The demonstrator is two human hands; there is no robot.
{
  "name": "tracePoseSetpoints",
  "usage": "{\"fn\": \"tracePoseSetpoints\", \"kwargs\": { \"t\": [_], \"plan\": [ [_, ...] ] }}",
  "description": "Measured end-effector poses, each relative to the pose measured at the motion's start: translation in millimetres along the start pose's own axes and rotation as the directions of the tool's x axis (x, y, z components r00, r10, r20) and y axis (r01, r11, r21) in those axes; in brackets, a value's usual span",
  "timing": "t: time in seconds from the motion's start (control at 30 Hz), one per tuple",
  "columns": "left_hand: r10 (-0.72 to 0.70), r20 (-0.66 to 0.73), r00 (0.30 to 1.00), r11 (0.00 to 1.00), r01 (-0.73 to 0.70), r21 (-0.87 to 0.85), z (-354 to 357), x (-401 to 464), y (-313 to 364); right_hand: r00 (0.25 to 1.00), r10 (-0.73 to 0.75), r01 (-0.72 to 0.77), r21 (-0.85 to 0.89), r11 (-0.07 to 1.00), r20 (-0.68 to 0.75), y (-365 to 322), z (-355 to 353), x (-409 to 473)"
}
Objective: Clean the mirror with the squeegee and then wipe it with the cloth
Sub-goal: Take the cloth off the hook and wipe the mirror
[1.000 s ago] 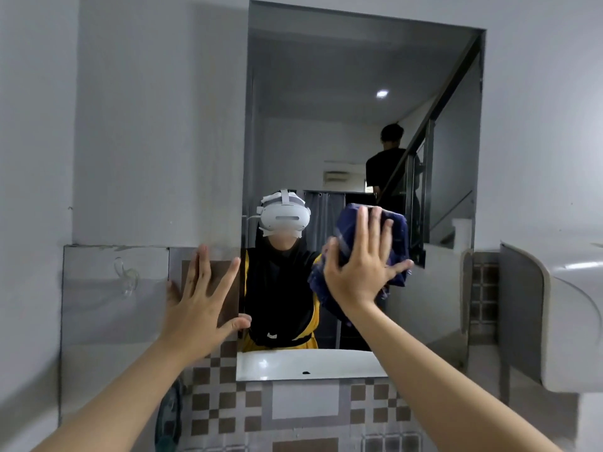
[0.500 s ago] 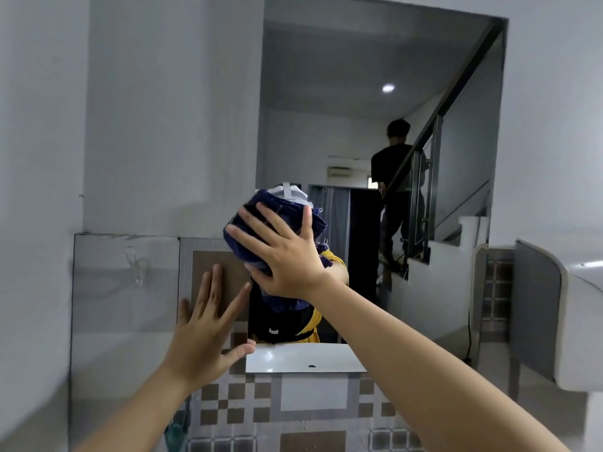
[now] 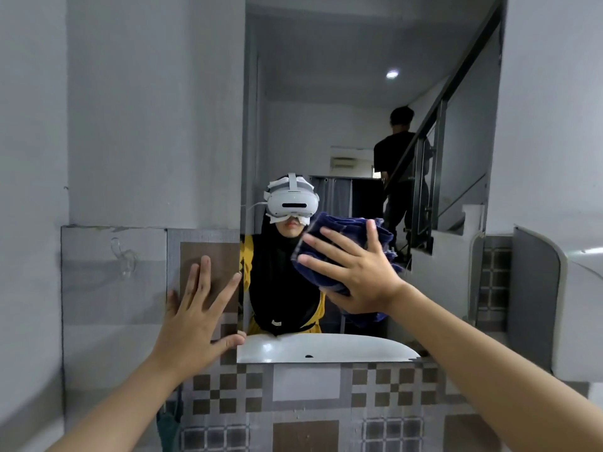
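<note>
We press the bunched dark blue terry cloth (image 3: 346,252) flat on the tall rectangular wall mirror (image 3: 359,109), right hand (image 3: 357,275) splayed, grip released over it; left hand (image 3: 195,321) at eight o'clock, open on tiled wall (image 3: 114,288).

R hand (image 3: 360,282) w/ cloth (image 3: 342,230) flat on mirror (image 3: 342,93); L hand (image 3: 192,324) beside.

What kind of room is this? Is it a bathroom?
Probably a washing corner in a house, maybe not a closed bathroom. A mirror hangs on a tiled wall, a white sink sticks out at the right, and the mirror reflects a staircase. The right hand presses a cloth to the glass.
</note>
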State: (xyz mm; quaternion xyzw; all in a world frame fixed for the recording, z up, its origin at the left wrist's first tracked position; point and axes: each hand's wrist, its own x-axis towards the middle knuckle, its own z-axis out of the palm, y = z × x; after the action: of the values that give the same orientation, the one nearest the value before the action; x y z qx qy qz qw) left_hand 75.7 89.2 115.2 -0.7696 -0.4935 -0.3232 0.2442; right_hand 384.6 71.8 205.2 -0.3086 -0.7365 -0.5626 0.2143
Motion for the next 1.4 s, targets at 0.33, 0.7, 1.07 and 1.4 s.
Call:
{"fn": "tracePoseSetpoints", "kwargs": {
  "t": [0.33, 0.7, 1.07, 1.4],
  "plan": [
    [-0.016, 0.002, 1.0, 1.0, 0.016, 0.014, 2.8, 1.0, 0.8, 0.812, 0.562, -0.563, 0.047, 0.825, -0.157, 60.2, 1.4, -92.5],
    [-0.02, 0.007, 1.0, 0.999, 0.02, 0.03, 4.7, 1.7, 0.0, 0.249, 0.959, -0.888, 0.363, 0.283, -0.137, -21.4, 18.3, -58.9],
    [-0.05, -0.001, 0.999, 0.999, 0.05, 0.011, 21.9, -28.7, -1.0, 0.728, 0.657, -0.624, 0.209, 0.753, -0.195, -126.0, 31.0, 48.0],
    [-0.056, -0.001, 0.998, 0.998, 0.056, 0.003, 24.0, -31.4, -4.2, 0.998, 0.055, -0.051, 0.082, 0.995, -0.043, -120.4, 36.3, 35.0]
  ]
}}
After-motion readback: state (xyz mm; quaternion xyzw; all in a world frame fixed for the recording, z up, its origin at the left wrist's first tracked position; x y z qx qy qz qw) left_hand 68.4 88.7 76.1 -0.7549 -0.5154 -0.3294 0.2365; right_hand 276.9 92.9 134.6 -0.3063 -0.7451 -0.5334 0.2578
